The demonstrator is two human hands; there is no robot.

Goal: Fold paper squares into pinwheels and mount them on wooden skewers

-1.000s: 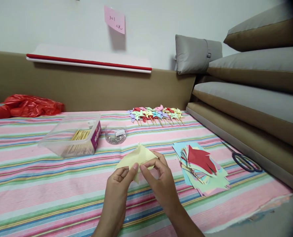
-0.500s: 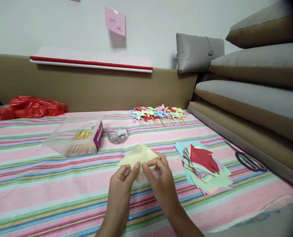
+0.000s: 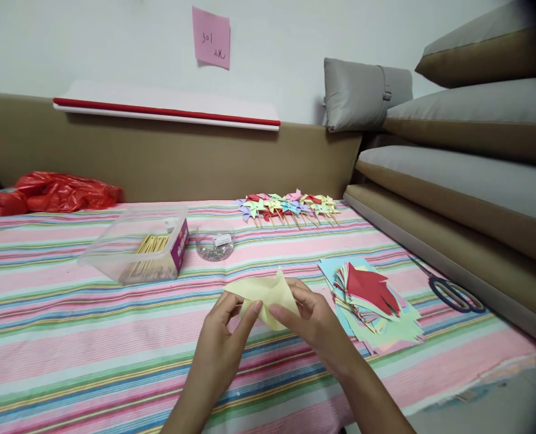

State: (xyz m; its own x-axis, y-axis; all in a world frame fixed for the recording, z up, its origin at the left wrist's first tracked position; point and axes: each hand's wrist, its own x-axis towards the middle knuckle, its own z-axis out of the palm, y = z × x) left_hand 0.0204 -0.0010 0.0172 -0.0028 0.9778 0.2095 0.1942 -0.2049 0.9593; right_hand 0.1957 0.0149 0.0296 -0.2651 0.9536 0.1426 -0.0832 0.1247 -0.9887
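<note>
A pale yellow piece of paper (image 3: 268,292), cut and partly folded with pointed corners, is held up above the striped cloth between both hands. My left hand (image 3: 226,322) pinches its left side, thumb on the near face and fingers behind. On the other side, my right hand (image 3: 310,313) grips the paper with the thumb near its middle and the fingers behind the right edge. The hidden fingertips do not show. To the right of my right hand lies a pile of coloured cut paper (image 3: 376,301) with red pieces on top.
A clear plastic box (image 3: 109,256) of wooden sticks (image 3: 152,247) stands left, beside a round clear tub (image 3: 214,244) of small metallic pieces. Finished paper pinwheels (image 3: 290,208) lie at the back. Scissors (image 3: 453,292) rest at right by stacked cushions (image 3: 457,199); a red plastic bag (image 3: 64,193) is far left.
The paper has been turned and bent, its upper point now further right. My right hand has moved right and rotated, and both thumbs have shifted on the paper. The view has tilted slightly.
</note>
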